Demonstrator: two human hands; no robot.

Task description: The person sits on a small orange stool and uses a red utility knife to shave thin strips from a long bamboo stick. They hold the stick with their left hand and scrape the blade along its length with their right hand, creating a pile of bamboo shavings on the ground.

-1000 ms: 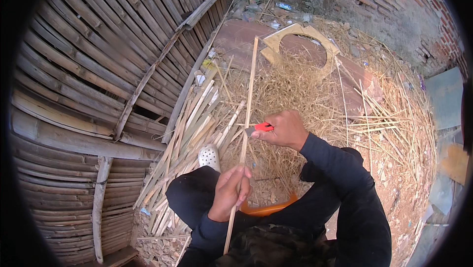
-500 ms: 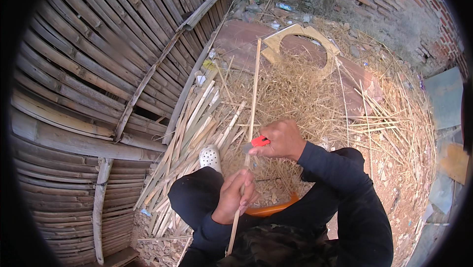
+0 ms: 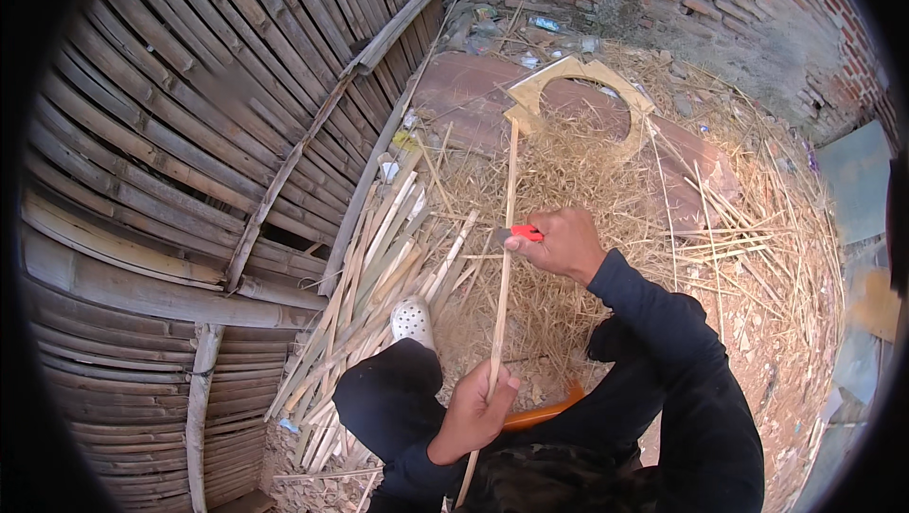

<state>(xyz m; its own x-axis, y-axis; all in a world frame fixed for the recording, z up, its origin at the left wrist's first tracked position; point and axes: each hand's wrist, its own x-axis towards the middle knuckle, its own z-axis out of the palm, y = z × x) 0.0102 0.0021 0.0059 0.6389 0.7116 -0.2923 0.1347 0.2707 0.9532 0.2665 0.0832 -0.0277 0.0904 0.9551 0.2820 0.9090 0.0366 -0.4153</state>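
A long pale bamboo strip point(image 3: 503, 309) runs from my lap away toward the shavings. My left hand point(image 3: 477, 407) is closed around its near part. Farther along, my right hand point(image 3: 561, 244) grips a red-handled knife point(image 3: 526, 232), whose dark blade lies against the strip. The strip's far end comes close to a yellowish board with a round cut-out point(image 3: 526, 97); whether they touch I cannot tell. Beneath the strip lies a heap of thin bamboo shavings point(image 3: 578, 172).
Split bamboo strips point(image 3: 365, 267) lie piled at the left, beside my white clog point(image 3: 412, 322). A bamboo slat wall point(image 3: 180, 134) closes off the left side, and a brick wall point(image 3: 720, 2) the back. Part of an orange thing point(image 3: 549, 409) shows between my legs.
My right hand with the knife has moved away from my body along the strip, farther from my left hand. The strip and my left hand have shifted slightly toward me.
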